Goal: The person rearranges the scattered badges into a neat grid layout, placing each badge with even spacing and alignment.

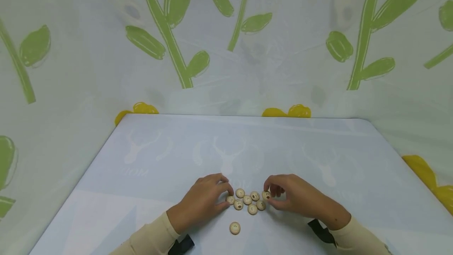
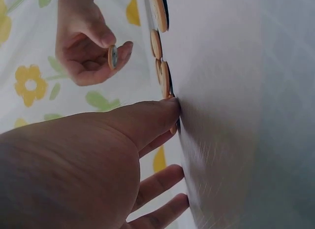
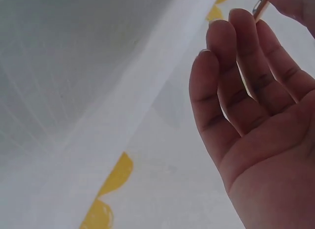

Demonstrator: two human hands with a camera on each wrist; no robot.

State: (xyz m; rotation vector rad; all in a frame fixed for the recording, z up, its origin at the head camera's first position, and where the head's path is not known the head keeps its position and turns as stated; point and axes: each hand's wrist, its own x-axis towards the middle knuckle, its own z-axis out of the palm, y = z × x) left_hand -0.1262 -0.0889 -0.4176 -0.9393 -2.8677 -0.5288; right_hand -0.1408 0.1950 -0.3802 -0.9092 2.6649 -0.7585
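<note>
Several small round wooden discs with drawn faces lie in a tight cluster on the white table in the head view. My left hand rests at the cluster's left end, thumb and forefinger around the leftmost disc; in the left wrist view the thumb partly hides it. At the right end, my right hand pinches another disc between thumb and forefinger. The left wrist view shows that disc held on edge, off the table.
A single disc lies apart, nearer the front. The tabletop carries faint deer-head prints. Behind the table hangs a pale cloth with green stems and yellow flowers. Each wrist wears a black strap.
</note>
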